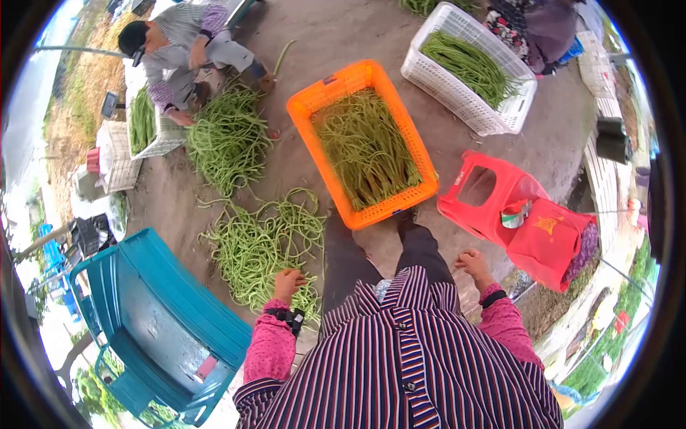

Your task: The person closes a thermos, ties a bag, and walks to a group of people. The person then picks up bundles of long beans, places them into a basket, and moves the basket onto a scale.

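My left hand (pixel 289 284) is over the near edge of a loose pile of long green beans (pixel 261 247) on the ground, fingers apart and nothing seen in it. My right hand (pixel 473 266) hangs beside my right leg, fingers spread and holding nothing, below the red plastic stool (pixel 475 187). Straight ahead, at my feet, an orange crate (pixel 429 187) holds long beans (pixel 368 146) laid lengthwise. A second, larger heap of beans (pixel 229 136) lies beyond the loose pile.
A teal plastic chair (pixel 221 307) stands at left. At upper left a person (pixel 168 50) bends by a white crate (pixel 168 139) and the larger heap. Another white crate (pixel 457 111) with beans is at upper right, near another person (pixel 550 28). A red bag (pixel 547 239) lies right.
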The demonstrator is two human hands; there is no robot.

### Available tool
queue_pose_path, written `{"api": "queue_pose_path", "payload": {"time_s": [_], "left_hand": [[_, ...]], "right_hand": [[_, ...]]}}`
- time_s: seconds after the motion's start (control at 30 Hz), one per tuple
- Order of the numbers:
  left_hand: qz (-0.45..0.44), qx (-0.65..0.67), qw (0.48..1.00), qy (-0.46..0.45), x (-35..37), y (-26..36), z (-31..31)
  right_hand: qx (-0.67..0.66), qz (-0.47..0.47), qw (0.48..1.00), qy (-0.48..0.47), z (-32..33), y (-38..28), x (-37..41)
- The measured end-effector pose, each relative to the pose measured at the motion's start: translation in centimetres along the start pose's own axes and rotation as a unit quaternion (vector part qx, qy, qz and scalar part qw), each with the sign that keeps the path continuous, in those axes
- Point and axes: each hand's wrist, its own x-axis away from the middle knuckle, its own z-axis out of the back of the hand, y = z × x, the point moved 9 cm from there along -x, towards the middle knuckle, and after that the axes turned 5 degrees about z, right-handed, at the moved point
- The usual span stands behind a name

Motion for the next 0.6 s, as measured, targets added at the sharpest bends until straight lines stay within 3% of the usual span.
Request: {"api": "queue_pose_path", "payload": {"time_s": [0.17,0.3,0.33,0.47,0.6], "left_hand": [[-0.069,0.026,0.997,-0.019,2.3,1.6,-4.8],[-0.138,0.017,0.989,-0.054,4.5,6.0,-5.2],[-0.155,-0.043,0.986,-0.046,2.7,6.1,-4.5],[-0.114,0.013,0.993,-0.04,-4.0,6.9,2.9],[-0.134,0.038,0.99,0.003,-4.2,11.5,9.3]], "right_hand": [[0.045,0.006,0.999,-0.016,2.4,-1.6,-1.8],[0.059,0.011,0.998,-0.031,-0.8,-3.8,-1.8],[0.065,0.027,0.997,-0.03,-1.8,-3.3,-2.9],[0.079,0.037,0.994,-0.062,-8.4,-6.6,-3.2],[0.152,0.053,0.982,-0.097,-13.9,-10.5,-2.9]]}}
